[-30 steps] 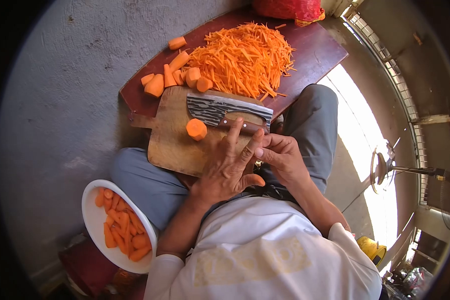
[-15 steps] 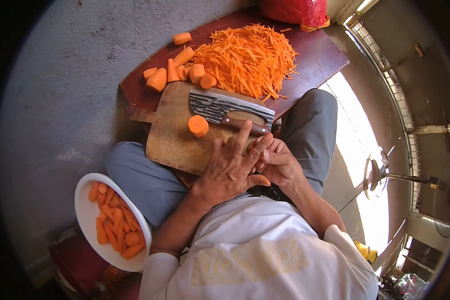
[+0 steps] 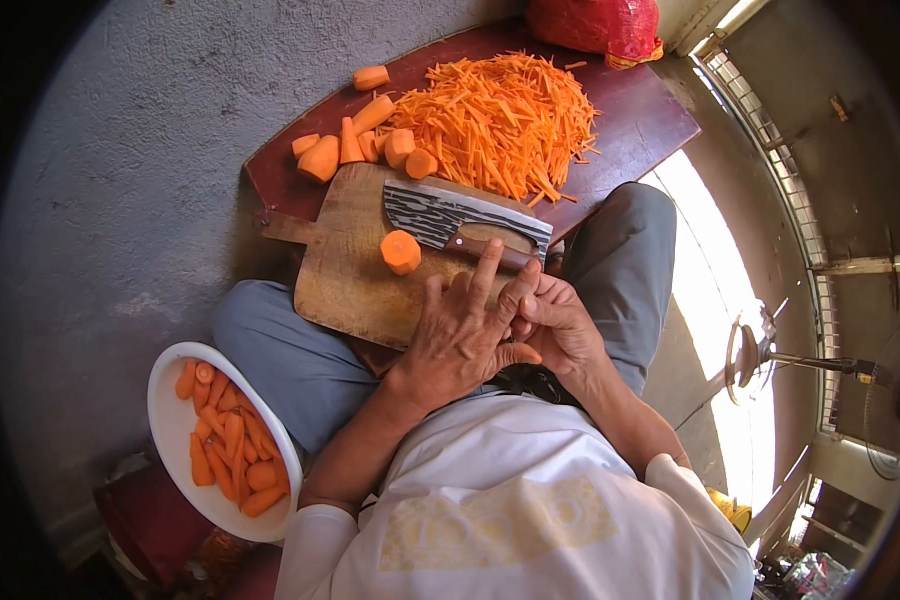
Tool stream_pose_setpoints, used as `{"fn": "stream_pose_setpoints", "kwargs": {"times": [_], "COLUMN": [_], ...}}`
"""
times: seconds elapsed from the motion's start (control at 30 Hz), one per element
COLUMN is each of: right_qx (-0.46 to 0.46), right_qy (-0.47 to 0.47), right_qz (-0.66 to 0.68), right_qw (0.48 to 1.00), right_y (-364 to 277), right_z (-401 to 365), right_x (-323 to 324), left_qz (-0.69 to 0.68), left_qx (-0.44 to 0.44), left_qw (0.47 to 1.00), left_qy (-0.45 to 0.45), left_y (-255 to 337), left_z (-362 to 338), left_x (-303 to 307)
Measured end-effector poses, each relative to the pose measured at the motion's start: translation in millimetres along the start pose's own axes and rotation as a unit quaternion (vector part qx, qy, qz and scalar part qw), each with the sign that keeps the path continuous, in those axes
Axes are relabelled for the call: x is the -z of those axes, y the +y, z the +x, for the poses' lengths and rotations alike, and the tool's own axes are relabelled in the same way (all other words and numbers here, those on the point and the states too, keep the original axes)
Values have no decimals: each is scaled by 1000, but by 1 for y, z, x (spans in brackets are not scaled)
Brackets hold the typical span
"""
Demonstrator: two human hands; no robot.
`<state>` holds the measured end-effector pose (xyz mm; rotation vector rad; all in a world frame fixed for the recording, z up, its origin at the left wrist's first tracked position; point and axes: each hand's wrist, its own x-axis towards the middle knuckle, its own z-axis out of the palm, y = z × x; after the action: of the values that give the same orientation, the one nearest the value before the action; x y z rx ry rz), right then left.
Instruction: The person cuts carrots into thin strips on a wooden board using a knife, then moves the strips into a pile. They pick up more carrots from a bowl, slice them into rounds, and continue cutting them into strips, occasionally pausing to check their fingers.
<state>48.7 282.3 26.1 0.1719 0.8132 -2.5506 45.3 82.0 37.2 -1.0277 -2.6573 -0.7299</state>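
Note:
My left hand [image 3: 450, 342] is held over the near right part of a wooden cutting board [image 3: 345, 270], back up, fingers spread. Beside it my right hand [image 3: 568, 328] is closed, its thumb and fingers pinching around the left index finger. On the board, just beyond my fingertips, lies a cleaver [image 3: 425, 215] with a black-patterned blade and a brown handle, held by neither hand. A cut carrot stub [image 3: 400, 252] stands left of its handle. Behind the board, a heap of carrot strips [image 3: 510, 125] covers part of the dark red table [image 3: 640, 120].
Several carrot chunks [image 3: 320, 158] lie left of the heap. A white bowl [image 3: 160, 420] of carrots sits low at the left. At the table's far end is a red bag [image 3: 595, 25]. A fan [image 3: 755, 352] stands to the right; a grey wall [image 3: 140, 180] borders the left.
The view has shifted slightly. My hands keep nearly the same pose, with the right index fingertip area moved a little against the left index finger. The cleaver and carrots have not moved.

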Motion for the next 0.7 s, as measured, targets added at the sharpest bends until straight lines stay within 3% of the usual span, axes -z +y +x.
{"fn": "stream_pose_setpoints", "kwargs": {"times": [0.1, 0.23, 0.3, 0.33, 0.37, 0.47, 0.53, 0.67, 0.7], "right_qx": [7, 33, 84, 108, 225, 411, 397, 405, 418], "right_qy": [9, -24, 6, 21, -12, -67, -84, -124, -137], "right_qz": [-3, -70, -241, -323, -475, -705, -747, -793, -792], "right_qw": [1000, 997, 967, 940, 851, 574, 527, 437, 424], "right_y": [0, -6, -18, -22, -22, -45, -49, -61, -62], "right_z": [1, 1, -9, -12, -11, -8, -12, -14, -11], "right_x": [-3, -6, -21, -26, -24, -47, -42, -35, -33], "left_qz": [-4, -206, -351, -452, -546, -740, -845, -885, -884], "left_qx": [4, 9, 41, 80, 118, 159, 176, 214, 212], "left_qw": [1000, 978, 935, 888, 829, 652, 503, 413, 417], "left_qy": [2, 35, 26, 6, -12, -47, -51, -26, -33], "left_y": [-1, 0, 6, 7, 8, 3, 13, 23, 24], "left_z": [0, 1, 2, 2, 3, 5, 8, 12, 13], "left_x": [-1, -5, 3, 9, 14, 17, 19, 20, 22]}}
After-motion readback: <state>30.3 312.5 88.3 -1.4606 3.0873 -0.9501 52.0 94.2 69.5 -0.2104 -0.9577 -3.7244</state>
